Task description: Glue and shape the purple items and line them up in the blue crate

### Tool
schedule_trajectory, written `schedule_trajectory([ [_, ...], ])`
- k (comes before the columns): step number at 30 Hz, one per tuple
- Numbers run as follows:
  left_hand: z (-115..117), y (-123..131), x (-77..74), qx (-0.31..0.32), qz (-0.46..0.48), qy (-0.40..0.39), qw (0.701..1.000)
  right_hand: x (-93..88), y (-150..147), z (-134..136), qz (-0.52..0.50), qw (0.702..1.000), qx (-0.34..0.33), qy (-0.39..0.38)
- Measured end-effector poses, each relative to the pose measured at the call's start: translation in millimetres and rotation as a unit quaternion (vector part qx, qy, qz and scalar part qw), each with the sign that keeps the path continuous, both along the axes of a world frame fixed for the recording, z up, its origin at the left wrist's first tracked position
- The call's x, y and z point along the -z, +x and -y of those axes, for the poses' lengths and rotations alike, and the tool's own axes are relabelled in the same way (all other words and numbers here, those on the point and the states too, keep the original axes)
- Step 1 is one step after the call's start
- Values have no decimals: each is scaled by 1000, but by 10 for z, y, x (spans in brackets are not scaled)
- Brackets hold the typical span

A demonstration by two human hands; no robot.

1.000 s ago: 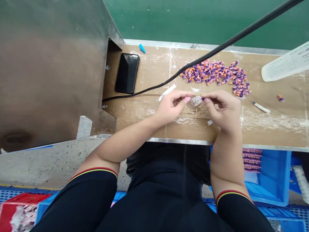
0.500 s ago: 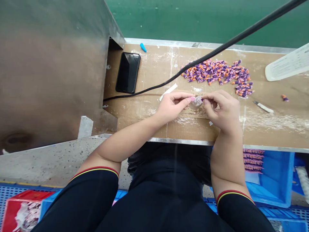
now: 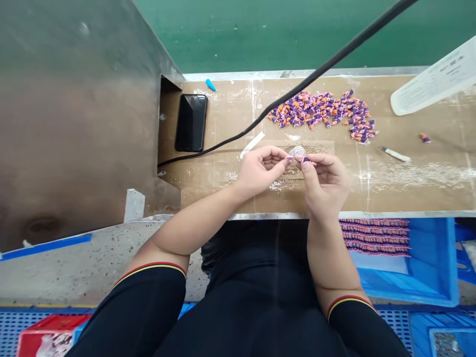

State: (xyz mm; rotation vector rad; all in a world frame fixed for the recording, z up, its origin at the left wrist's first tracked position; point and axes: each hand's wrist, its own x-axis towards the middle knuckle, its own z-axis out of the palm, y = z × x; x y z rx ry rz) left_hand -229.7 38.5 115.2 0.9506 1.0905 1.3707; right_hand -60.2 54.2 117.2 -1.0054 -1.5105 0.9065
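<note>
Both forearms were held in over the bench, wrists low. The left hand (image 3: 260, 171) was turned palm-inward with the fingers (image 3: 277, 159) curled, tips just beside a small clear round piece (image 3: 297, 151). Whether that piece was gripped or resting on the cardboard could not be told. The right hand (image 3: 327, 181) was raised close by, and a small purple-and-orange piece (image 3: 307, 159) was pinched between its thumb and forefinger, nearly closed on it, just below the clear piece.

A cardboard-covered bench (image 3: 427, 193) was laid out under both hands. A heap of similar pieces (image 3: 320, 111) was placed ahead of the hands, and one loose piece (image 3: 425, 138) was seen further right. A white-handled blade (image 3: 394, 154) was lying right of the hands, a white paper strip (image 3: 252, 145) just beyond the left hand. A black phone (image 3: 191, 123) and a blue cone (image 3: 210, 85) were on the far left of the bench. A black cable (image 3: 316, 74) was strung across the view over the heap. Striped strips (image 3: 375, 237) were stacked in a blue crate (image 3: 435, 263) below the bench edge.
</note>
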Motion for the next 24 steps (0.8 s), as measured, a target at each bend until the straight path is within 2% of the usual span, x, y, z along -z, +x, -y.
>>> schedule_trajectory([
  [3, 13, 24, 20, -5, -13, 9, 1000, 51, -70, 117, -11, 1000, 19, -10],
  [8, 25, 18, 22, -9, -44, -20, 999, 127, -120, 158, -36, 999, 35, -9],
  [15, 43, -5, -38, 22, 32, -63, 997, 264, -208, 207, -51, 994, 100, 18],
  [24, 68, 11, -62, 23, 58, -79, 995, 244, -231, 236, -41, 990, 131, 44],
])
